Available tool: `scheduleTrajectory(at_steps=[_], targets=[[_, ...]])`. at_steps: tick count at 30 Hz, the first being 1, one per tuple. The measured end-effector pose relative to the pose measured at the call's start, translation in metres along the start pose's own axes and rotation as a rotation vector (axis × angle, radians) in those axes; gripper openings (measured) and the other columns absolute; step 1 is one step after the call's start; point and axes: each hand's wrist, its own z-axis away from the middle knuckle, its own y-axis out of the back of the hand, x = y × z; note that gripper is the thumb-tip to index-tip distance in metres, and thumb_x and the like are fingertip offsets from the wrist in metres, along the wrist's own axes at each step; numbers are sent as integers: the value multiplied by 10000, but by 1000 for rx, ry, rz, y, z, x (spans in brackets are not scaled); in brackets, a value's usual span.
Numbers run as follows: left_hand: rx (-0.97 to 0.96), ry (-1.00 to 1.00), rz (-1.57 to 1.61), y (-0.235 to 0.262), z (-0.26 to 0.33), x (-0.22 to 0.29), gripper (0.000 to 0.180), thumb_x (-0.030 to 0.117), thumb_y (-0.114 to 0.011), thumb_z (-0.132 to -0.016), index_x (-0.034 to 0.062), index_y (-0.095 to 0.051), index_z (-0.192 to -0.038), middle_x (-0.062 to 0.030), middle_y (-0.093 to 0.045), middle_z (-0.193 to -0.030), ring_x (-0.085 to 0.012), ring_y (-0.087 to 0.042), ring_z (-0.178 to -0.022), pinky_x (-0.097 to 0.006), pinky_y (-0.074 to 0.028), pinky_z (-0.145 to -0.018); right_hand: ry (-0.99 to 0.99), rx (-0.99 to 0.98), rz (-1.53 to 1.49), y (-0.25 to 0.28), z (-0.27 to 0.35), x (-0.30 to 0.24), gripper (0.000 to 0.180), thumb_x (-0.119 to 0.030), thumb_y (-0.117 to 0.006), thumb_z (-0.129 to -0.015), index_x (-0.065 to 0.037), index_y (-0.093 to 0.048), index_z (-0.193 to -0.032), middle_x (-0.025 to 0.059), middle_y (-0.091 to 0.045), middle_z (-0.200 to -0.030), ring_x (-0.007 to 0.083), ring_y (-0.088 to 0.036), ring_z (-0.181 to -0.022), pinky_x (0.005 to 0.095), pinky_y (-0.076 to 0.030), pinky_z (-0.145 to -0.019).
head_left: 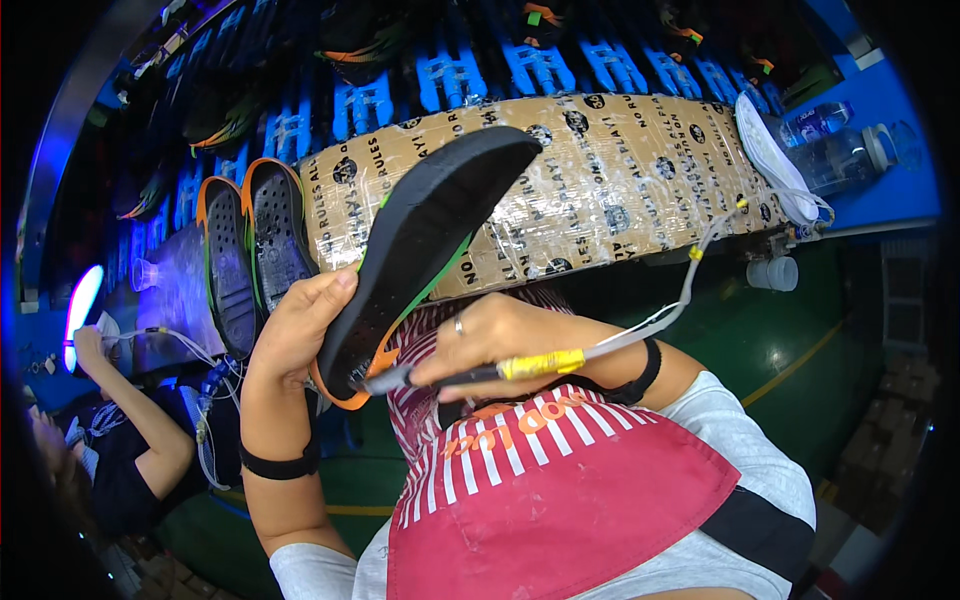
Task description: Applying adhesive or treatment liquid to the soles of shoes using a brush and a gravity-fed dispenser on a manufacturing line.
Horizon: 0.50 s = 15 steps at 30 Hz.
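My left hand (pixel 300 325) grips a black shoe sole (pixel 430 215) by its heel-end edge, thumb on the near side. The sole has an orange and green rim and small holes inside, and is held tilted above the bench edge, its toe pointing up and away. In my right hand (pixel 490 340) is a brush (pixel 390 380) with a dark handle, yellow tape and a clear tube (pixel 650 325) running from its end. The bristles meet the inside of the sole's heel at the orange rim.
A cardboard-covered bench (pixel 600 190) lies ahead, with two similar soles (pixel 228 270) at its left. A white sole (pixel 772 160), bottles (pixel 840 160) and a plastic cup (pixel 772 273) are at right. Blue conveyor slats (pixel 450 78) run behind. At left, a co-worker's hand (pixel 88 345) holds a white sole.
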Motion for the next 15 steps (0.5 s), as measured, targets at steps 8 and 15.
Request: scheduleTrajectory(at_steps=[8, 15], targets=[[246, -178, 388, -4, -14, -28, 442, 344, -390, -958, -39, -536, -1123, -119, -627, -1009, -189, -629, -864, -289, -514, -764, -218, -22, -161, 26, 7, -2, 243, -168, -711, -729, -61, -677, -945, 128, -663, -806, 241, -644, -710, 305, -499, -645], [101, -937, 865, -11, -27, -46, 543, 422, -343, -922, 72, -357, -1337, -94, -418, -1341, -289, -344, -1270, -503, -208, -1067, -301, 525, -240, 47, 10, -9, 263, -80, -719, -733, -17, -667, -982, 115, -667, -867, 141, -629, -786, 241, -493, -697]])
